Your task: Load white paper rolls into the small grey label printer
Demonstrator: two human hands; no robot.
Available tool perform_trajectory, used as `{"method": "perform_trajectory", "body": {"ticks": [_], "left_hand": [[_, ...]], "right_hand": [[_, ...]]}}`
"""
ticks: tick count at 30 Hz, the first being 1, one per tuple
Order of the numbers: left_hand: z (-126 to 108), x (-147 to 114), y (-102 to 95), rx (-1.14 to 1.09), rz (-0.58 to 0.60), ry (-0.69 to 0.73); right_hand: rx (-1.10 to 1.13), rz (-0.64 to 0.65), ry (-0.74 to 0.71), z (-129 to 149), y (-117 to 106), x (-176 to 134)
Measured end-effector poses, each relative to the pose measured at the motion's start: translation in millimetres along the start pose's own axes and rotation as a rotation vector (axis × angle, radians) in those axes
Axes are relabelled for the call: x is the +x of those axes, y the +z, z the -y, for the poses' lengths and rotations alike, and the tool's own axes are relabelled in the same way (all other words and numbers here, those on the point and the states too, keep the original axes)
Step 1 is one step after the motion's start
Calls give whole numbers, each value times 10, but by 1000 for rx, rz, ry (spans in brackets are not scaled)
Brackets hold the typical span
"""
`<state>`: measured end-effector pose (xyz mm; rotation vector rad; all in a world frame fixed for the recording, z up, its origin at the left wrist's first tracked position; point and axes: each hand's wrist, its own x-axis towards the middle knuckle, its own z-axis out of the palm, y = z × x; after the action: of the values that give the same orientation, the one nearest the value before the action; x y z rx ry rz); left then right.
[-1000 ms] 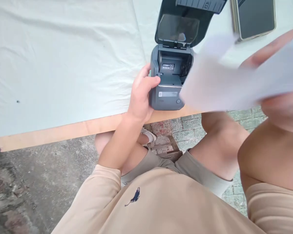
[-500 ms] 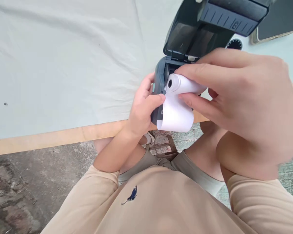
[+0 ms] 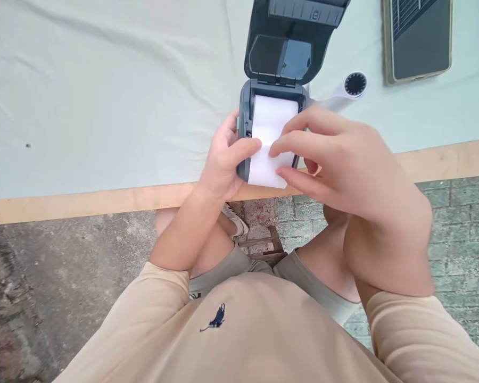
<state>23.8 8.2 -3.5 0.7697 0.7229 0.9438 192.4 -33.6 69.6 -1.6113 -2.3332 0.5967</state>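
Note:
A small dark portable printer (image 3: pixel 245 103) is held at the table's front edge, its hinged lid (image 3: pixel 280 56) swung up and back. Inside its bay sits a white paper roll (image 3: pixel 274 114), with the loose end draped over the front. My left hand (image 3: pixel 221 162) is closed round the printer's left side, the thumb lying on the paper's left edge. Over the right part of the paper hovers my right hand (image 3: pixel 343 159), thumb and fingers apart and nothing gripped. Its fingertips are at the paper; whether they touch it I cannot tell.
On the table beyond my right hand lies a white tube or roll (image 3: pixel 337 99) with a dark ribbed end. A phone (image 3: pixel 423 45) in a pale-edged case is farther right. The pale cloth-covered table (image 3: pixel 104 117) has a wooden front edge (image 3: pixel 91 205) above my legs.
My right hand has released the paper roll, which now sits down in the printer's bay. The strip lies flatter over the front. The lid appears farther left and fully visible.

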Motion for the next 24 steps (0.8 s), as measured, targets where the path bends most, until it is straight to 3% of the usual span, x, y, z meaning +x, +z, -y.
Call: {"method": "perform_trajectory", "body": {"ticks": [2,5,7,14,20,24], "left_hand": [[7,1,5,44,-6,-2],[4,0,14,42,22,-7],[-9,-4,24,-19,50,-15],[-35,-10,53,-104,135,-8],[-49,-10,43,-50,77,-27],[-45,-27,38,-41,89,-7]], "right_hand": [[89,-137,-4,-58,0,-3],[108,-459,54,-143,-27,10],[103,-536,62,-168,-38,14],[349,-483,19,-104,-53,-11],[341,-299,43,-43,19,37],[371,-251,98,-15,47,59]]}}
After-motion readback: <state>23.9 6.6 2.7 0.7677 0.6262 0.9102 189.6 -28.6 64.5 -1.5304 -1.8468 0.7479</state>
